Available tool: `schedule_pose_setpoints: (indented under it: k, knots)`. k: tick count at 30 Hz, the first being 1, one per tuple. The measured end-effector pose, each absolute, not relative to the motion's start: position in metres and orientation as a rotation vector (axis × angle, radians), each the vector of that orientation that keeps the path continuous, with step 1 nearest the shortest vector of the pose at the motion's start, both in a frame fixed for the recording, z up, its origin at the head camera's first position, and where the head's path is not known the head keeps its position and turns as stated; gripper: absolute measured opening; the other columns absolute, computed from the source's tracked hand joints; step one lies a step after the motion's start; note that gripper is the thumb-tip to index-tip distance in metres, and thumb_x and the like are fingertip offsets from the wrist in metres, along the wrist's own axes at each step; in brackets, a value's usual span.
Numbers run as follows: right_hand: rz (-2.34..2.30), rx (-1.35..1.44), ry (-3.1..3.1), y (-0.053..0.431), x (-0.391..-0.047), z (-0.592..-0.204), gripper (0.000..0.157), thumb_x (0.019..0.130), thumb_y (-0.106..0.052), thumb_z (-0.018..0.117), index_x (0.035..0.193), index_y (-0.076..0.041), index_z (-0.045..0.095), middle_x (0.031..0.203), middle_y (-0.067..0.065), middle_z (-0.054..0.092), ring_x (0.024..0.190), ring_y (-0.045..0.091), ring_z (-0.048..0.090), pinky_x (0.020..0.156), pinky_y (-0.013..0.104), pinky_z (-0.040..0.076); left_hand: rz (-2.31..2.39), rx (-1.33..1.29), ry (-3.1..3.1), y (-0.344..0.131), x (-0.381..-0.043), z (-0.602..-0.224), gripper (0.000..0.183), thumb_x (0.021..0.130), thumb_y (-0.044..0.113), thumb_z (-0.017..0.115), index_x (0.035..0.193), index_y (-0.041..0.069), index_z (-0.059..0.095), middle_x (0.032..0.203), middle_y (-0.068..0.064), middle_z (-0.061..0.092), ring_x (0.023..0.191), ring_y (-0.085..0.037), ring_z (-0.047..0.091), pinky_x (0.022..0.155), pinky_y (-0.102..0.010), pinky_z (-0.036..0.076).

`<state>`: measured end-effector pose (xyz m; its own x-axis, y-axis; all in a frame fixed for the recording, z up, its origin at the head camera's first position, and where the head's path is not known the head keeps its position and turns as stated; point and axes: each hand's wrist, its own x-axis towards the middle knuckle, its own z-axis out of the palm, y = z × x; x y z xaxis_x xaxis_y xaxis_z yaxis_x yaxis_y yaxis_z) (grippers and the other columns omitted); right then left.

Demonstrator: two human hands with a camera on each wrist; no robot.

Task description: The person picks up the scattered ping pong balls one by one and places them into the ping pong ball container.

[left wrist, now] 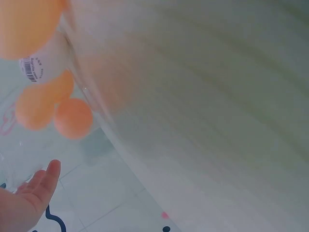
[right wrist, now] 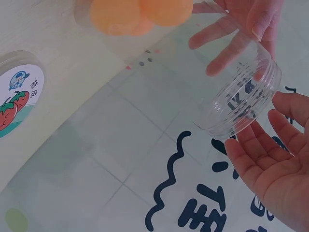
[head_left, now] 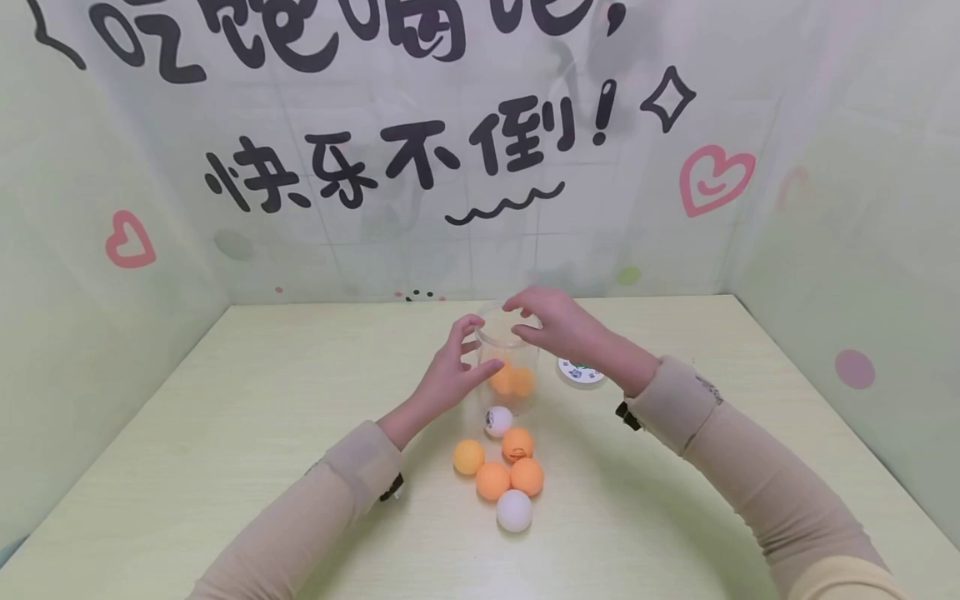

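Observation:
A clear plastic jar [head_left: 508, 354] with a threaded rim [right wrist: 248, 99] stands upright on the table, with orange ping-pong balls [right wrist: 116, 17] at its bottom. My left hand [head_left: 457, 367] holds the jar from its left side, thumb in front and fingers spread round the wall. Over the rim's right side is my right hand [head_left: 558, 321], fingers loosely bent and nothing in its palm; whether the fingertips touch the rim I cannot tell. In front of the jar lie several loose balls: a printed white ball [head_left: 498, 422], a plain white ball [head_left: 514, 511] and orange balls [head_left: 492, 481].
A round lid [head_left: 581, 372] with a strawberry picture lies flat to the jar's right, partly behind my right wrist. The pale wooden table [head_left: 285, 400] meets a printed curtain [head_left: 375, 250] at the back, and more curtain hangs at both sides.

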<state>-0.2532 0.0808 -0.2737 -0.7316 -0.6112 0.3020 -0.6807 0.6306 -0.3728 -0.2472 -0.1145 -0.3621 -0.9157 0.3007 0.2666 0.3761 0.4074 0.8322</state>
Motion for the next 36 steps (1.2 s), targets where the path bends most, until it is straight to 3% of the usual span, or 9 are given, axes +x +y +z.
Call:
schedule_pose_setpoints:
  k: [14, 22, 30, 36]
  knots:
    - [0.696, 1.182, -2.53, 0.093, -0.231, -0.271, 0.028, 0.081, -0.003, 0.067, 0.108, 0.001, 0.06, 0.105, 0.011, 0.063, 0.09, 0.024, 0.061, 0.081, 0.036, 0.05, -1.562, -0.588, -2.593, -0.115, -0.247, -0.362, 0.06, 0.085, 0.03, 0.065, 0.131, 0.021, 0.027, 0.143, -0.012, 0.031, 0.125, -0.035, 0.042, 0.094, -0.052, 0.041]
    - [0.632, 1.337, -2.533, 0.098, -0.208, -0.293, 0.028, 0.08, -0.005, 0.068, 0.106, 0.0, 0.061, 0.101, 0.009, 0.064, 0.086, 0.021, 0.061, 0.077, 0.032, 0.051, -1.552, -0.608, -2.585, -0.114, -0.248, -0.362, 0.061, 0.085, 0.028, 0.065, 0.131, 0.019, 0.027, 0.144, -0.013, 0.031, 0.125, -0.036, 0.042, 0.093, -0.051, 0.042]
    - [0.6, 1.557, -2.505, 0.101, -0.188, -0.322, 0.027, 0.081, -0.009, 0.068, 0.106, -0.002, 0.06, 0.104, 0.006, 0.062, 0.094, 0.018, 0.059, 0.08, 0.024, 0.05, -1.565, -0.619, -2.581, -0.114, -0.248, -0.362, 0.061, 0.085, 0.029, 0.065, 0.132, 0.017, 0.027, 0.143, -0.011, 0.031, 0.125, -0.035, 0.042, 0.093, -0.053, 0.04]
    - [0.464, 1.653, -2.454, 0.104, -0.182, -0.342, 0.024, 0.079, -0.01, 0.069, 0.101, -0.005, 0.063, 0.099, 0.003, 0.061, 0.088, 0.014, 0.06, 0.076, 0.02, 0.049, -1.552, -0.613, -2.587, -0.114, -0.249, -0.362, 0.061, 0.085, 0.028, 0.065, 0.131, 0.018, 0.026, 0.142, -0.01, 0.032, 0.124, -0.034, 0.043, 0.093, -0.052, 0.041]
